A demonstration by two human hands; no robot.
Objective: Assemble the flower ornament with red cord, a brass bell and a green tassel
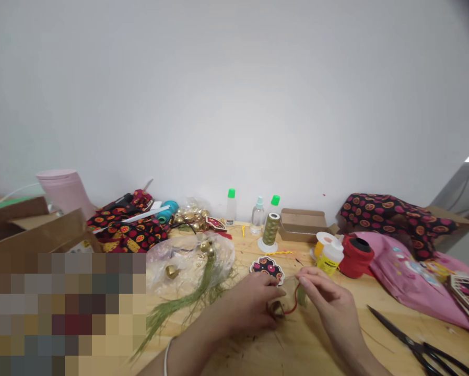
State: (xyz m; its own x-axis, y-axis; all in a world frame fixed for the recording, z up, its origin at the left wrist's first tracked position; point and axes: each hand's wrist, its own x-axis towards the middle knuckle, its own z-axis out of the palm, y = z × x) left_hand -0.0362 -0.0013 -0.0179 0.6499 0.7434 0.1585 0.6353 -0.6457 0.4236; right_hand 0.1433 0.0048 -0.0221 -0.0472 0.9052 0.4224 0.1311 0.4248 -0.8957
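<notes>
Near the table's front, my left hand is curled over a small gold bell, which its fingers partly hide. A red cord curves from the bell up to my right hand, whose thumb and forefinger are pinched at the cord's upper end. A thin pale strand shows at those same fingertips. Just behind the hands lies a scalloped patterned piece with a light border. Left of my left arm, a bundle of green threads stretches from a gold bell on a plastic bag.
Black scissors lie at the right front. Behind stand a green thread spool, a yellow-labelled glue bottle and a red thread cone. Pink cloth covers the right side; cardboard boxes stand left.
</notes>
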